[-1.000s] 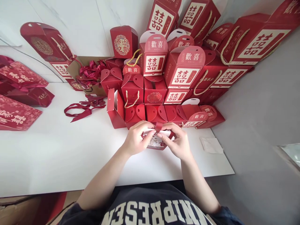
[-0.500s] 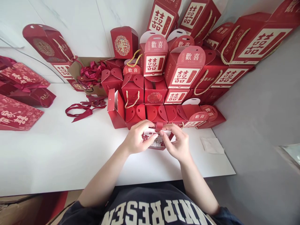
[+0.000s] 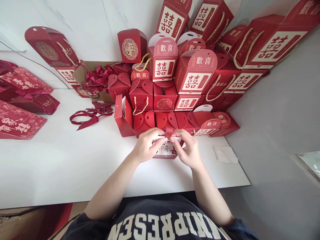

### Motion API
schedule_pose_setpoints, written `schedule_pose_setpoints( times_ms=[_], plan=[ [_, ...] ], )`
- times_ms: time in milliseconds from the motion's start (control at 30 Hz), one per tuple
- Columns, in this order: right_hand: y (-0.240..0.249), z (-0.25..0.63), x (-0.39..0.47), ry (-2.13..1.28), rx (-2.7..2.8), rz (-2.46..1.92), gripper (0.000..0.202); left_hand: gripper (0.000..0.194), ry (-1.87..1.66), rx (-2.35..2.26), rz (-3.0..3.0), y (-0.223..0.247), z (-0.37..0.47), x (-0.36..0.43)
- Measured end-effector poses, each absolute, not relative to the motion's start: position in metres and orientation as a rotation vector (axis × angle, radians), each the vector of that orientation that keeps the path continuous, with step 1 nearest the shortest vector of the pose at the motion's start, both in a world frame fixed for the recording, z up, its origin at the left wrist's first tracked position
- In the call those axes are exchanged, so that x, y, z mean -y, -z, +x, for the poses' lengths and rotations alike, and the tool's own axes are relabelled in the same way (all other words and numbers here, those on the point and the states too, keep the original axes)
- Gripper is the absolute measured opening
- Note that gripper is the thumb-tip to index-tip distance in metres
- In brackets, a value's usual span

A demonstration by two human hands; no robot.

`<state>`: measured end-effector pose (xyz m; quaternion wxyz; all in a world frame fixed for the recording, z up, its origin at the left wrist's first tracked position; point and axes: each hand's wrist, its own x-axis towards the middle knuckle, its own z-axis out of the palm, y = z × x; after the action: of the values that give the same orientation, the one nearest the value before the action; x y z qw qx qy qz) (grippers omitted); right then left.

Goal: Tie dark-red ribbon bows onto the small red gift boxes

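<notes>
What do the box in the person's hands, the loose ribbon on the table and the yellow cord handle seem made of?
Box: likely smooth printed card, from its flat face and straight edges.
Loose ribbon: soft fabric, perhaps satin, since it curls limply.
Yellow cord handle: twisted fibre, type unclear; spiral strands show.

"囍" is printed on stacked red boxes [image 3: 194, 82], upper right; "乔迁之喜" on red box [image 3: 130, 48], upper centre.

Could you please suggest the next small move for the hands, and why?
Perhaps gently draw the red ribbon snug, since it stands up above the small box, with the left hand and right hand pinching on either side of it.
</notes>
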<state>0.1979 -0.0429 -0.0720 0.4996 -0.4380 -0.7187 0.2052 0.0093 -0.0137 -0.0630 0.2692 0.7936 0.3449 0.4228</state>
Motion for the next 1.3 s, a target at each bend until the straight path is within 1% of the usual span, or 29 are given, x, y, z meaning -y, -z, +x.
schedule_pose_setpoints(
  times_ms=[133,267,367,467,500,600,633,733,767,900,1067,1233,1300],
  plan=[
    [0.072,0.198,0.042,-0.543,1.775,-1.085,0.007,0.008,-1.07,-0.941,2.125,0.062,0.008,0.015],
    [0.073,0.197,0.041,-0.549,1.751,-1.075,0.011,0.008,-1.072,-0.906,2.177,0.063,0.005,0.014],
    [0.072,0.198,0.04,-0.617,1.729,-1.091,0.011,0.009,-1.051,-0.893,2.182,0.064,0.004,0.012],
    [0.073,0.203,0.041,-0.717,1.683,-1.122,0.018,0.011,-1.018,-0.91,2.065,0.065,0.001,0.012],
    [0.073,0.204,0.042,-0.785,1.65,-1.118,0.02,0.016,-1.01,-0.914,1.993,0.064,-0.002,0.012],
    [0.081,0.209,0.046,-1.006,1.517,-1.07,0.029,0.041,-0.925,-0.94,1.839,0.061,-0.012,0.012],
    [0.084,0.21,0.047,-1.042,1.482,-1.067,0.032,0.045,-0.864,-0.959,1.837,0.061,-0.016,0.013],
    [0.096,0.214,0.053,-1.043,1.453,-1.118,0.034,0.045,-0.628,-1.026,1.869,0.063,-0.026,0.016],
    [0.1,0.216,0.055,-1.037,1.459,-1.138,0.034,0.048,-0.566,-1.031,1.864,0.065,-0.029,0.019],
    [0.111,0.218,0.059,-1.024,1.477,-1.147,0.034,0.064,-0.481,-1.05,1.768,0.075,-0.034,0.033],
    [0.12,0.214,0.061,-1.089,1.506,-1.052,0.031,0.056,-0.427,-1.082,1.631,0.076,-0.043,0.049],
    [0.127,0.211,0.068,-1.116,1.567,-1.058,0.03,0.06,-0.381,-0.981,1.523,0.065,-0.081,0.067],
    [0.129,0.21,0.071,-1.093,1.606,-1.099,0.029,0.06,-0.364,-1.029,1.495,0.057,-0.107,0.079]
  ],
)
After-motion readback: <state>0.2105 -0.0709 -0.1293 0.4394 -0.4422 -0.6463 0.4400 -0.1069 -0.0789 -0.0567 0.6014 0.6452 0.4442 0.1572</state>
